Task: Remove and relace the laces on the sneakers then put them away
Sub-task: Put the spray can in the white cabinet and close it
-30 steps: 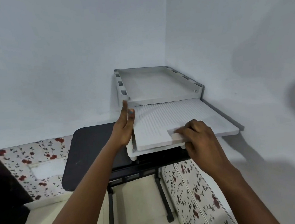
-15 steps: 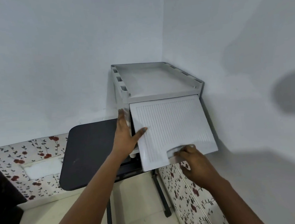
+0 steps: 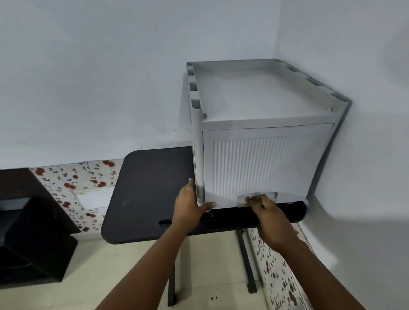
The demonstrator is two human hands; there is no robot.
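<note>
1. Head view: grey storage cabinet (image 3: pixel 257 115) sits on rt end of black table (image 3: pixel 149 184), pushed into wall corner. Ribbed front door (image 3: pixel 261 167) hangs down flat against the front, looks closed or nearly so.
2. My left hand (image 3: pixel 190 204) braces cabinet's front-left corner post: palm against the side, fingers straight up along the edge, thumb hooked under bottom-front corner. Not clamped; a steadying press, prob. so the light plastic unit doesn't slide on the table.
3. My right hand (image 3: pixel 267 211) is at the recessed handle (image 3: pixel 256 197), low centre of door. Fingertips curl into the recess and grip the handle lip, as I judge it, to seat the door against the frame.
4. Sneakers: not visible anywhere in view. Judgement only: if put away, they're inside cabinet behind the door; can't confirm. Laces likewise unseen.
5. Task stage, est.: final put-away step, door closure.
6. Risk: door not fully latched at bottom edge; cabinet is near table's front edge, so a hard push or pull could shift it.
7. Surroundings: dark shelf unit (image 3: pixel 23 220) at left on floor, floral skirting (image 3: pixel 77 180) along wall base.
</note>
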